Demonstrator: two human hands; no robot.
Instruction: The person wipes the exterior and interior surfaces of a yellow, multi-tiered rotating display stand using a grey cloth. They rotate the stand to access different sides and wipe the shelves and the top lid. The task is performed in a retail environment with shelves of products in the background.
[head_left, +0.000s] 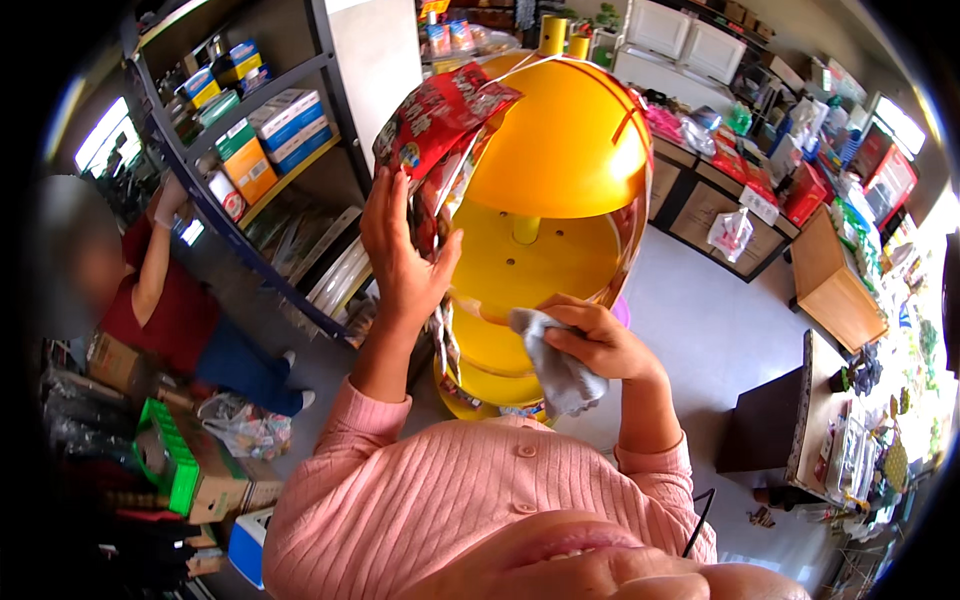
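Observation:
Before me stands a yellow round display rack (555, 150) with a domed top and round shelves below. Red printed snack packets (446, 120) hang down its left side. Against these packets rests my left hand (405, 255), its thumb apart from the fingers and no clear grip showing. My right hand (600, 337) grips a crumpled grey cloth (559, 364) in front of the lower yellow shelf (487, 337). Part of that shelf is hidden behind the cloth and hand.
To the left, a metal shelving unit (259, 97) holds boxes; a person in a dark red top (165, 300) stands beyond it. A green crate (169, 457) sits at lower left. Goods crowd a counter (712, 195) at right, with a dark cabinet (772, 420) nearer me.

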